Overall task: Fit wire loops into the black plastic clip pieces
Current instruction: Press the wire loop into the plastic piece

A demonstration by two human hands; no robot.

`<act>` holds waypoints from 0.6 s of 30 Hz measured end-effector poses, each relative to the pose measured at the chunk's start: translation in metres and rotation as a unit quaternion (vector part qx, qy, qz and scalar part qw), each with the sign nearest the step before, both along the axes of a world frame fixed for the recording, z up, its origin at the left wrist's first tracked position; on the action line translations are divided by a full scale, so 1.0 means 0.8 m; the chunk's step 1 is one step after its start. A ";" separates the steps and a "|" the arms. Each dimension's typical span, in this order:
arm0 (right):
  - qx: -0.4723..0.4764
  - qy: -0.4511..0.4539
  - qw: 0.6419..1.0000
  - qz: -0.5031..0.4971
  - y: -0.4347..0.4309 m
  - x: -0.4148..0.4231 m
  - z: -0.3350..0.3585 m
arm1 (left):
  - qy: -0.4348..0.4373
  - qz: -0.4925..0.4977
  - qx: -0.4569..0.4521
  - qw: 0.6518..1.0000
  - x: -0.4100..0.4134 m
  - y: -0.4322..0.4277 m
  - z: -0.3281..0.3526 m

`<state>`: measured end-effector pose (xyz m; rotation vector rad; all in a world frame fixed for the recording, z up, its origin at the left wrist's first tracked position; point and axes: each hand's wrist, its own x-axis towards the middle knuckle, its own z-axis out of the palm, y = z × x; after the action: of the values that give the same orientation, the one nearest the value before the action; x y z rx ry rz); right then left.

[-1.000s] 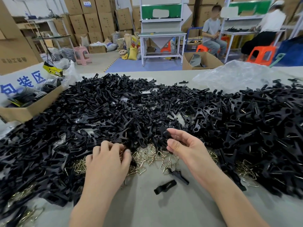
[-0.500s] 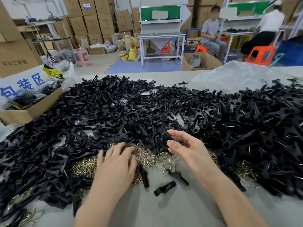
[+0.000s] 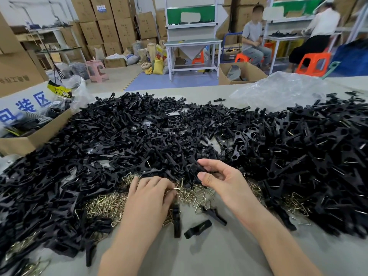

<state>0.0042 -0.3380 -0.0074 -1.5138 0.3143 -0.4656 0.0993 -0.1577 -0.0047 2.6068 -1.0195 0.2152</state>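
1. Head view. My right hand [image 3: 225, 182]: thumb and forefinger pinch one black clip piece [image 3: 196, 168] by its near end. The other fingers curl loosely beneath and hold nothing I can see.
2. My left hand [image 3: 149, 196]: knuckles up, fingers [image 3: 159, 184] curled, tips down in the wire loops [image 3: 105, 204]. A strand of wire shows at the fingertips. Whether one loop is actually pinched free, I cannot tell.
3. The relation that matters: the held clip lies just beyond and to the right of my left fingertips, near but apart. Its long axis runs away from my right thumb, up and leftward toward the heap. The loops sit directly under the left fingers, so the left hand is much the nearer to them. I judge the next move is a short lift of a loop up and rightward to meet the clip.
4. Just nearer me than both sets of fingertips, between my wrists, three loose clips [image 3: 197, 229] lie on the table [image 3: 219, 255].
5. Beyond and left of the fingers: the bare clip pile [image 3: 139, 136]. Right of my right hand: a second heap [image 3: 318, 156] with wire glinting in many pieces, probably the fitted ones.
6. Risk, as I judge it: the loops lie tangled, so several may lift together.
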 end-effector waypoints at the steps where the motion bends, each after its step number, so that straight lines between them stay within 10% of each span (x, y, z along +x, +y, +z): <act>1: -0.003 0.001 1.000 0.000 0.000 0.000 0.000 | -0.003 0.000 -0.027 1.000 -0.001 -0.001 0.001; 8: -0.017 0.006 1.000 -0.012 0.002 0.001 0.001 | 0.131 0.027 -0.294 0.946 -0.005 -0.010 0.006; 18: -0.156 0.013 0.988 -0.005 0.009 0.000 0.000 | 0.250 0.000 -0.386 0.888 -0.014 -0.021 0.014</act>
<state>0.0042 -0.3305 -0.0072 -1.8249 0.2788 -0.5215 0.0884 -0.1742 0.0066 1.7858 -0.5757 -0.0540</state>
